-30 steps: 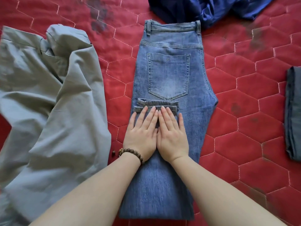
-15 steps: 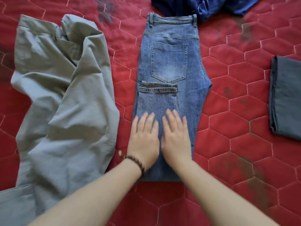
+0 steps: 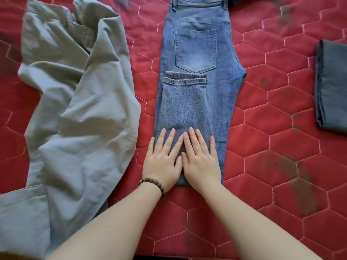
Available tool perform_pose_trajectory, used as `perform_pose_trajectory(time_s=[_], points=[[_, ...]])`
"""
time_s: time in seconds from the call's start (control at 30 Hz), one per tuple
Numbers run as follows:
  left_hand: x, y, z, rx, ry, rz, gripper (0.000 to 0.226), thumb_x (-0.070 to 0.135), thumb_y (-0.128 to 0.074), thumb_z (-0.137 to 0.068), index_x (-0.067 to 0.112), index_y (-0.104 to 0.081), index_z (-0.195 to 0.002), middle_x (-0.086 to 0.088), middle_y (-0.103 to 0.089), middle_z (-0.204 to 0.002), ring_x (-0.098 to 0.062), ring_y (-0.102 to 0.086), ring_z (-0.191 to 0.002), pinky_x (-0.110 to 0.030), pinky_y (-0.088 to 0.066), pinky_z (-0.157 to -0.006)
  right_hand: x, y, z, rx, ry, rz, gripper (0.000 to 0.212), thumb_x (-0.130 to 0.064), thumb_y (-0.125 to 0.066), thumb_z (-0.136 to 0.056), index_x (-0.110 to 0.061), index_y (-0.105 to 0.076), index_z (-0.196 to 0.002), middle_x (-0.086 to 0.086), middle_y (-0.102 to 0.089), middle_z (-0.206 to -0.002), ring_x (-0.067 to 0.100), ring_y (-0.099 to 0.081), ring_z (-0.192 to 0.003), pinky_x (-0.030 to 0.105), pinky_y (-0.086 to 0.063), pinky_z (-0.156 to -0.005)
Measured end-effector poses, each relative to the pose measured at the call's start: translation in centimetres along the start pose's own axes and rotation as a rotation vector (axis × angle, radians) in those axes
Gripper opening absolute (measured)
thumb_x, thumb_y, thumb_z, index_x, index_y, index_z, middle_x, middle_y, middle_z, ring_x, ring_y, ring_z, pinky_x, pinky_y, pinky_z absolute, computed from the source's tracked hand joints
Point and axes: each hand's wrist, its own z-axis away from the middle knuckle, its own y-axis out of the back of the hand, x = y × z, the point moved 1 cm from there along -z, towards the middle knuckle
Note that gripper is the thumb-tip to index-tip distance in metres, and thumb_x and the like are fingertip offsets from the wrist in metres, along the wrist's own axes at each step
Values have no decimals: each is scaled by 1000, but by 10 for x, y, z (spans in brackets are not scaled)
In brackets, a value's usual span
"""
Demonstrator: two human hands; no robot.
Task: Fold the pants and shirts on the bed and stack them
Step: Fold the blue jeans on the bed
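Observation:
Blue jeans (image 3: 199, 53) lie lengthwise on the red quilted bed (image 3: 272, 128), back pocket up, waistband at the top edge. The legs are folded up so the hems (image 3: 185, 79) rest just below the pocket. My left hand (image 3: 163, 161), with a bead bracelet on its wrist, and my right hand (image 3: 201, 162) press flat side by side on the folded legs near the fold's lower edge, fingers spread, gripping nothing. Grey pants (image 3: 78, 102) lie crumpled and unfolded to the left.
A folded dark grey garment (image 3: 332, 85) lies at the right edge. A sliver of dark blue cloth (image 3: 236, 0) shows at the top edge beyond the jeans' waistband. Bare red quilt lies between the jeans and the folded garment.
Both hands have slid down the folded legs from the hems toward me, smoothing the denim. The view has dropped, so the blue cloth at the top is almost out of frame.

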Motion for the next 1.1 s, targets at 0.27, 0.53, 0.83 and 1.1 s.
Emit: perform_pose_trajectory(time_s=[0.27, 0.53, 0.83, 1.1], points=[[-16, 9, 2, 21, 65, 303, 54, 43, -31, -91, 31, -44, -143, 9, -32, -153, -15, -23, -145, -38, -14, -116, 30, 4, 28, 22, -120, -167, 59, -46, -30, -93, -25, -37, -148, -8, -30, -156, 16, -23, -146, 54, -3, -118], [-21, 48, -64, 294, -161, 144, 38, 16, -46, -86, 4, -64, -118, -13, -58, -132, -31, -49, -129, -47, -33, -111, 46, 45, -59, 233, 84, -71, 34, -21, -51, -93, -10, -62, -123, 8, -47, -145, 30, -36, -139, 60, -14, -115], [-25, 10, -99, 15, 15, -38, 63, 48, -24, -94, 31, -11, -153, -4, -2, -162, -24, 1, -149, -45, -3, -120, 29, 5, -93, -24, -51, -15, 58, -41, -21, -100, -25, -7, -154, -6, 1, -162, 11, 7, -148, 52, 11, -117], [-25, 6, -102, -31, 35, -42, 67, 47, -9, -89, 30, -4, -154, -8, 3, -162, -26, 5, -149, -46, -2, -120, -5, 26, -123, 84, -211, -94, 44, -21, -42, -95, -11, -47, -138, 10, -41, -149, 24, -29, -142, 52, -3, -119]])
